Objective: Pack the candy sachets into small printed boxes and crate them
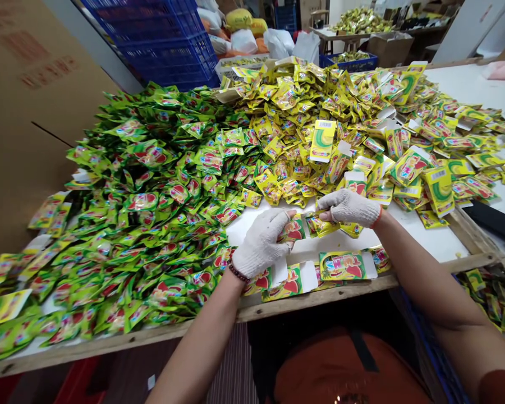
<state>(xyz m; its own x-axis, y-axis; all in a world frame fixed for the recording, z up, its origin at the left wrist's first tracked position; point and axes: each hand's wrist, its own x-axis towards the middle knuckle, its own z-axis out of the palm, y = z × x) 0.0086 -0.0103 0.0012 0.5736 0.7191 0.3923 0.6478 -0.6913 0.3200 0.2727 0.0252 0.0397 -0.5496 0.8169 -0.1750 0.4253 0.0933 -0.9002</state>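
In a white knit glove, my left hand (263, 241) is closed around a small printed carton (293, 229) with a watermelon picture, its end facing right. My right hand (348, 207), also gloved, pinches yellow sachets (322, 225) just beside the carton's end. Whether the sachets enter the carton I cannot tell. Below the hands, flat cartons with white flaps lie along the table edge, one of them a green and yellow carton (347, 265). Green sachets (168, 196) are heaped to the left, and yellow sachets (286, 112) rise in a pile behind my hands.
A wooden rim (151, 331) borders the white table. Blue crates (164, 45) are stacked at the back left, beside a large cardboard box (37, 112). More cartons (440, 191) lie on the right, near a dark flat object (492, 221). Another crate of sachets sits below right.
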